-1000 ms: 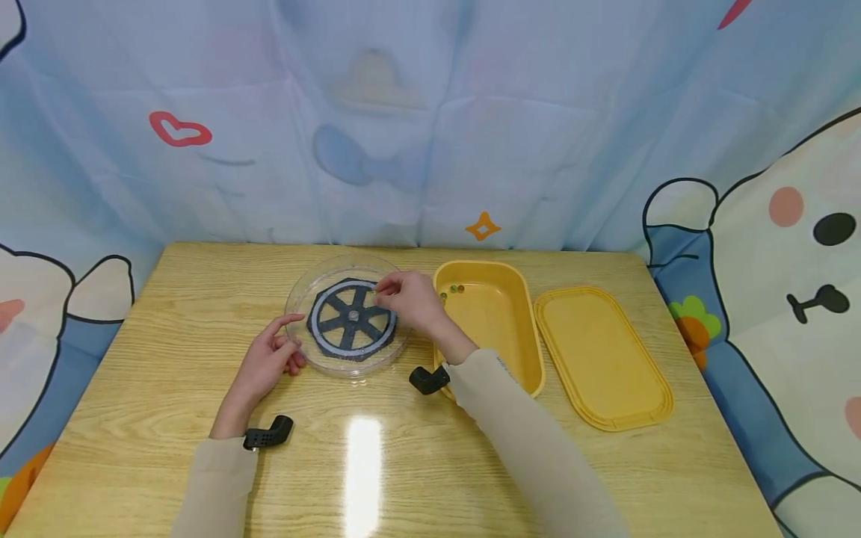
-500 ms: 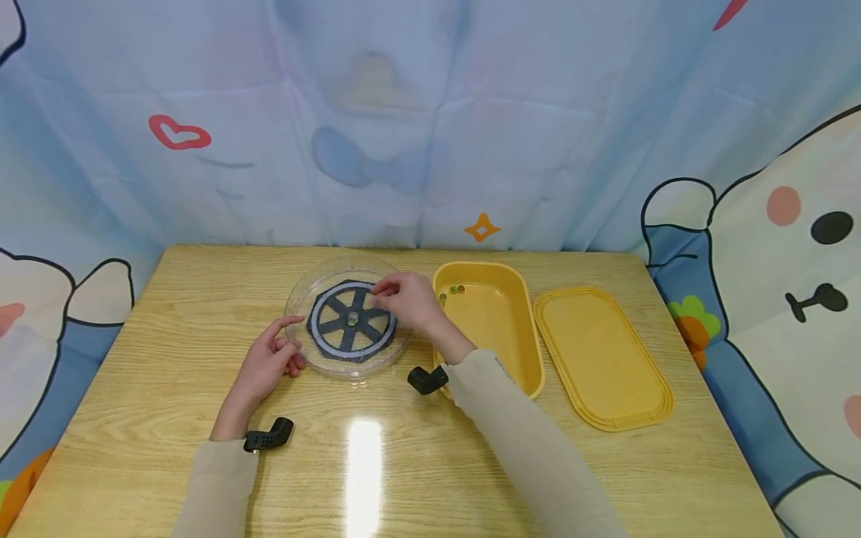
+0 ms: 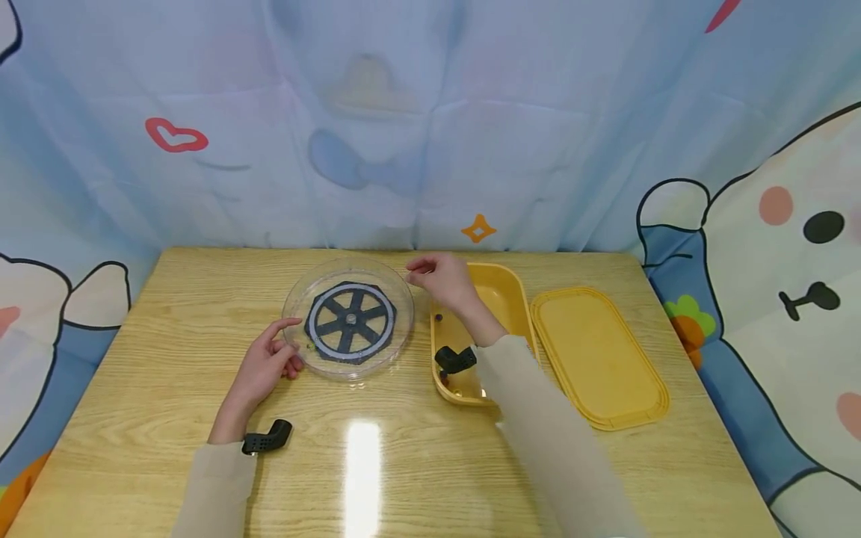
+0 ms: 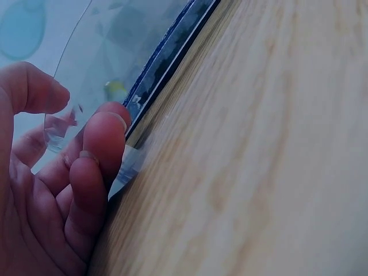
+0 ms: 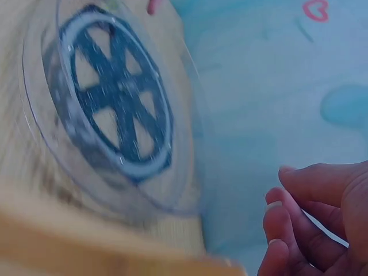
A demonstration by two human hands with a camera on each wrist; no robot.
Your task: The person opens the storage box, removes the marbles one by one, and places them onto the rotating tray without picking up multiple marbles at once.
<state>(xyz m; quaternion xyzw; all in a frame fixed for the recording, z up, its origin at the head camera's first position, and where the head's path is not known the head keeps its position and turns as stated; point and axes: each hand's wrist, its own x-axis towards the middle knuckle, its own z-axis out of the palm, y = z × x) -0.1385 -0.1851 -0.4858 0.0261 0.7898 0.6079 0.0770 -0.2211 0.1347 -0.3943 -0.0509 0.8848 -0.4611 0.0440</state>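
A clear round dish (image 3: 403, 329) lies on the table, with a dark six-spoked wheel shape (image 3: 350, 320) ringed in light grey at its middle. My left hand (image 3: 265, 359) grips the dish's left rim, one finger over the edge and the others curled against its side. By those fingertips, inside the dish, a small yellow-green marble (image 4: 117, 89) shows. My right hand (image 3: 444, 282) hovers between the dish and the yellow box (image 3: 511, 295), overlapping the box's back left corner. In the right wrist view its fingers (image 5: 276, 221) are loosely bent, with nothing visible between thumb and fingers.
A few small dark balls (image 3: 439, 317) lie along the left side of the yellow box, partly hidden by my right wrist. Right of the box lies its flat yellow lid (image 3: 602, 359). A printed blue curtain (image 3: 377, 134) hangs behind the table (image 3: 323, 463).
My right hand has moved from above the wheel shape rightward to the box's corner. A small yellow-green marble now shows at the dish's left. My left hand stays on the rim.
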